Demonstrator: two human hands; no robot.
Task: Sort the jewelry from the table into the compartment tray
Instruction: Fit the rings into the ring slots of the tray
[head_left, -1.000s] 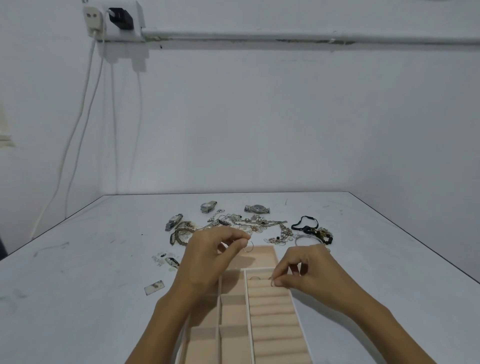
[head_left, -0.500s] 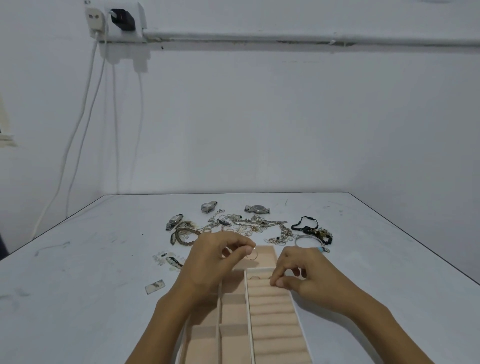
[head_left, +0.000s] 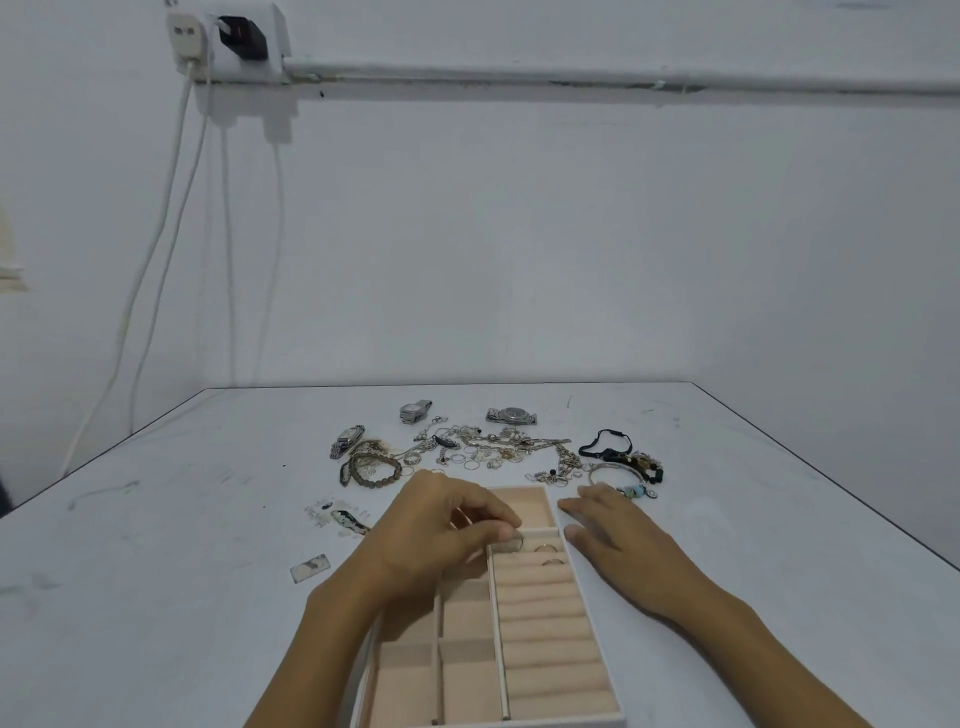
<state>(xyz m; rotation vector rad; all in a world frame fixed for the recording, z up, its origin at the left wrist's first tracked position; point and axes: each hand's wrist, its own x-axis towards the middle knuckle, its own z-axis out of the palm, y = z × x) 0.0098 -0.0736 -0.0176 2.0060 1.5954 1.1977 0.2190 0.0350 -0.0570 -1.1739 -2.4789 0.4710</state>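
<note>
Pink-beige padded tray (head_left: 548, 654) at the tabletop's (head_left: 182, 519) near edge. Left hand (head_left: 431, 540) pinches a thin ring (head_left: 511, 544) over the far end of the ring-roll column, beside two seated rings (head_left: 546, 548). Right hand (head_left: 623, 545) lies flat, fingers straight, holding nothing, just beside the tray's right wall. Jewelry pile (head_left: 488, 449) lies beyond, toward the far edge.

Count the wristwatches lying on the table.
3. One wristwatch lies at the far edge of the pile, another to its right, a third at its left end. The tangle may hide more.
</note>
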